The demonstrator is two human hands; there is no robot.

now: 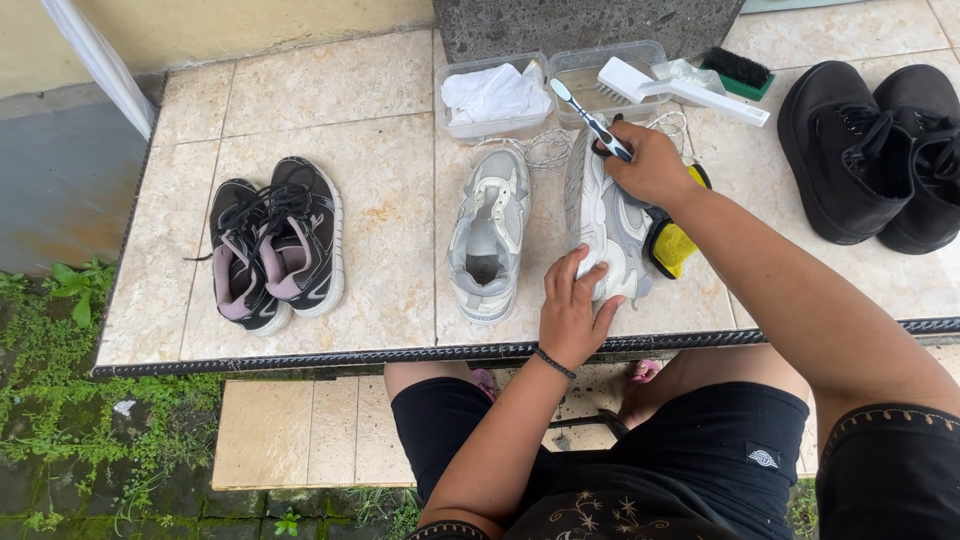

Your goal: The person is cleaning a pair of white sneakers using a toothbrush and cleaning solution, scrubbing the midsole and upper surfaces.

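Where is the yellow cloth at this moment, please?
In the head view, the yellow cloth lies on the tiled ledge right of centre, tucked under the right hand's wrist, beside the grey sneaker.

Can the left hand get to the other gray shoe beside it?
Probably yes. The left hand rests on one gray shoe, and the other gray shoe lies right beside it with nothing in between.

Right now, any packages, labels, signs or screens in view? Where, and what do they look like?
No signs or screens.
Left tub: clear rectangular plastic, table's far edge, white cloth inside.
Right tub: same kind, beside it, white brush across it.
Label: small dark patch with white emblem, on black shorts.
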